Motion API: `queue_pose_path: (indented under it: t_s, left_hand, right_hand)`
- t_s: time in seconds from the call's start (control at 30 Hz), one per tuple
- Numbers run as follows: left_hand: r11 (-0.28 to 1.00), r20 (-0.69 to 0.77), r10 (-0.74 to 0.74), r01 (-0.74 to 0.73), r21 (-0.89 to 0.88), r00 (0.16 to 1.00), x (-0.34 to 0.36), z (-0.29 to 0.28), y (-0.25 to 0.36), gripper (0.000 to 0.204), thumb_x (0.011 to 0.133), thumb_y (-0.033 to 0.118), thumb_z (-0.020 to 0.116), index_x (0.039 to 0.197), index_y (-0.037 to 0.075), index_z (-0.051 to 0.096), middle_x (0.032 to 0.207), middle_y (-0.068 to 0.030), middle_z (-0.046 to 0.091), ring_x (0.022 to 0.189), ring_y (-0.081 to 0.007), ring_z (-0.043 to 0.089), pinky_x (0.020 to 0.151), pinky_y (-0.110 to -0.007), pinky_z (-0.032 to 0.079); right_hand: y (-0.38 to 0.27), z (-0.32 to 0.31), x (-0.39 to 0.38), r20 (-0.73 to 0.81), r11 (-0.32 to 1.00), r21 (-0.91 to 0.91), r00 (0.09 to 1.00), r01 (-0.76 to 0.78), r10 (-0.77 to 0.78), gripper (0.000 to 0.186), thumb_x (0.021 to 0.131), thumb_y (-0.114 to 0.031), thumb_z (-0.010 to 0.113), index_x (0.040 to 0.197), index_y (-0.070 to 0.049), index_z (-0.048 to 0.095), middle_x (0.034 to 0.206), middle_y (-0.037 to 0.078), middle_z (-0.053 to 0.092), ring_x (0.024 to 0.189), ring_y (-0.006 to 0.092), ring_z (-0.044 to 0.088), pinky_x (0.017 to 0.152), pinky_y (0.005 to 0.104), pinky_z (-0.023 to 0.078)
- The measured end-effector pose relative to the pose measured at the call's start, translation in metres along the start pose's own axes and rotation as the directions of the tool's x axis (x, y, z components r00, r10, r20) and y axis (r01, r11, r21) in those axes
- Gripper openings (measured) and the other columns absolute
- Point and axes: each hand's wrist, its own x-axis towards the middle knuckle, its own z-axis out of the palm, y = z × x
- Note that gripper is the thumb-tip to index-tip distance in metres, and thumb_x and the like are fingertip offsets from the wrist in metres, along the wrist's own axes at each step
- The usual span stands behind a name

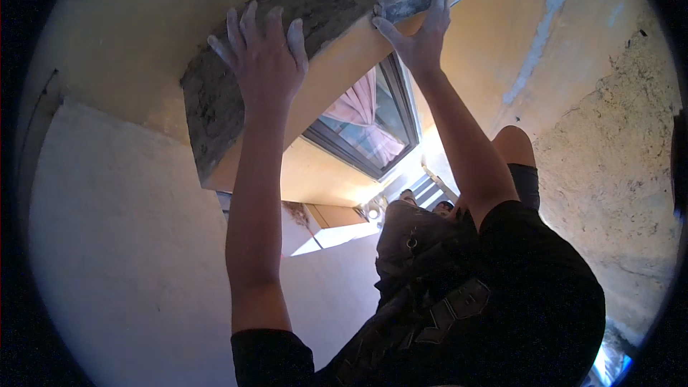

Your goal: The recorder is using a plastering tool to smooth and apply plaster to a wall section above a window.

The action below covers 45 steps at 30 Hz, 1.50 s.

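My left hand [265, 61], whitened with dust, lies with fingers spread on the rough dark grey top of a ledge [222, 122]. My right hand [423, 39] is also dusty and reaches to the ledge's front edge. Its thumb and fingers span a flat grey rectangular block [410, 4] set against the pale face there. I cannot tell whether the block is loose or part of the ledge. Both forearms are stretched out from black short sleeves.
Below the ledge is a dark-framed window [373, 118] with a pink curtain [358, 104]. A yellowish wall [494, 36] carries a whitish streak, with rough bare plaster [609, 158] at the right. A whitish wall [122, 222] rises on the left.
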Motion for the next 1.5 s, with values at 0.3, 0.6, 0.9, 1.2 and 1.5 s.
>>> queue_pose_path:
  t_s: [0.3, 0.6, 0.9, 1.2, 1.5]
  left_hand:
    - [1.000, -0.038, -0.021, 0.022, 0.019, 0.999, -0.002, 0.007, -0.005, 0.037, 0.093, 0.040, 0.052, 0.112, 0.010, 0.062, 0.125, -0.0190, 0.053, 0.128, -0.0435, 0.041, 0.099, -0.076, 0.023]
    - [0.999, -0.081, -0.002, 0.005, 0.041, 0.997, -0.006, 0.012, -0.015, 0.033, 0.096, 0.041, 0.048, 0.111, 0.015, 0.062, 0.124, -0.0148, 0.054, 0.123, -0.0424, 0.045, 0.096, -0.078, 0.025]
    - [0.998, -0.116, -0.011, 0.017, 0.057, 0.993, -0.002, 0.014, -0.009, 0.030, 0.094, 0.040, 0.052, 0.106, 0.015, 0.062, 0.120, -0.0144, 0.055, 0.120, -0.0427, 0.047, 0.093, -0.078, 0.028]
    - [0.999, -0.199, -0.050, 0.048, -0.016, 0.979, -0.002, 0.009, -0.002, 0.031, 0.092, 0.041, 0.054, 0.105, 0.014, 0.062, 0.120, -0.0125, 0.056, 0.120, -0.0395, 0.048, 0.093, -0.077, 0.028]
    - [0.995, -0.122, -0.099, 0.096, -0.028, 0.988, -0.007, 0.020, -0.017, 0.039, 0.093, 0.045, 0.051, 0.115, 0.014, 0.062, 0.125, -0.0136, 0.056, 0.122, -0.0395, 0.047, 0.096, -0.076, 0.026]
  right_hand:
    - [-0.010, -0.006, -0.011, 0.126, 0.992, -0.056, 0.987, 0.110, -0.102, 0.114, 0.055, -0.042, 0.091, 0.140, 0.004, 0.032, 0.138, 0.032, 0.035, 0.127, 0.0457, 0.038, 0.105, 0.0507, 0.033]
    - [-0.036, -0.014, -0.008, 0.269, 0.974, 0.195, 0.961, -0.113, 0.058, 0.121, 0.050, -0.050, 0.090, 0.139, 0.007, 0.031, 0.134, 0.037, 0.035, 0.127, 0.0507, 0.035, 0.106, 0.0522, 0.032]
    - [-0.042, 0.001, -0.021, 0.200, 0.999, 0.009, 0.979, 0.040, -0.041, 0.121, 0.055, -0.048, 0.089, 0.141, 0.008, 0.025, 0.137, 0.033, 0.035, 0.130, 0.0467, 0.031, 0.108, 0.0504, 0.029]
    - [-0.041, -0.008, -0.002, 0.244, 0.988, 0.155, 0.969, 0.008, -0.047, 0.112, 0.053, -0.042, 0.092, 0.132, 0.013, 0.034, 0.124, 0.025, 0.046, 0.113, 0.0393, 0.049, 0.096, 0.0464, 0.042]
    - [-0.037, 0.002, -0.005, 0.056, 0.977, 0.142, 0.985, 0.157, -0.166, 0.109, 0.049, -0.040, 0.090, 0.134, 0.004, 0.039, 0.114, 0.025, 0.051, 0.104, 0.0436, 0.051, 0.091, 0.0495, 0.042]
